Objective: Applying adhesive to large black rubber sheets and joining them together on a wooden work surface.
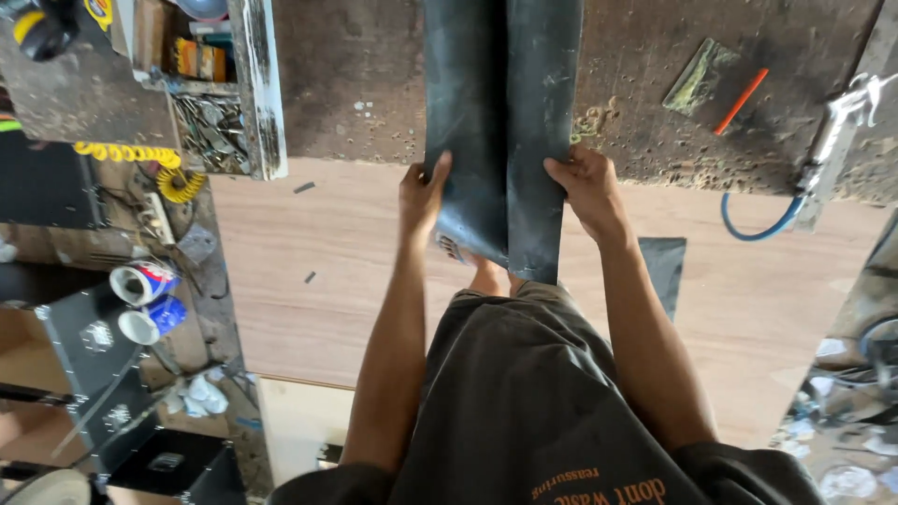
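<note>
- Far left, a wooden box of screws (210,131) and a yellow coiled hose (173,173) sit untouched.
- Left hand (423,192) grips the left edge of the dark sheet (500,122).
- The sheet hangs doubled over the plywood board (309,271), apparently not yet laid flat.
- Right hand (585,187) clasps its right edge.
- Far right, an orange pencil (741,100) lies unused.

Plywood sheet (309,309) on dusty floor (365,84), orange pencil (741,101), blue hose (753,229)
</note>
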